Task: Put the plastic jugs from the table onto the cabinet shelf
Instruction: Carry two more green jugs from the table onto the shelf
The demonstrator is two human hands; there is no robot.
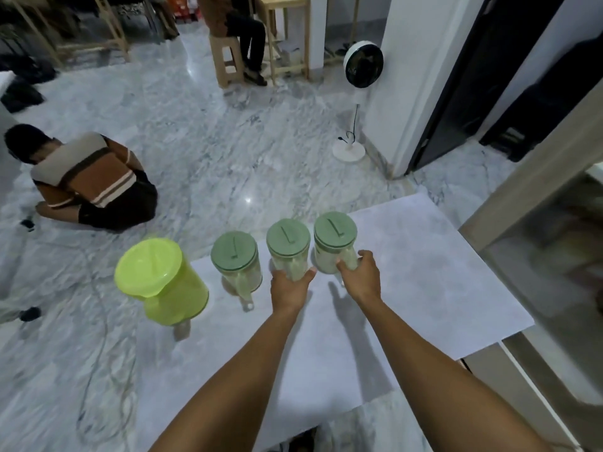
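Several plastic jugs stand in a row along the far edge of the white table (424, 282). At the left is a lime-green jug (166, 285). Beside it stands a clear jug with a sage-green lid (235, 261), untouched, its handle facing me. My left hand (291, 287) is wrapped around the handle side of the middle clear jug (288, 243). My right hand (360, 277) grips the rightmost clear jug (335, 238). Both held jugs look upright, and their bases are hidden behind my hands.
A cabinet (554, 256) with a pale frame stands at the right, beside the table. A white standing fan (357, 73) is on the marble floor beyond. One person crouches on the floor at the left (88, 181), and another sits on a stool (241, 31) farther back.
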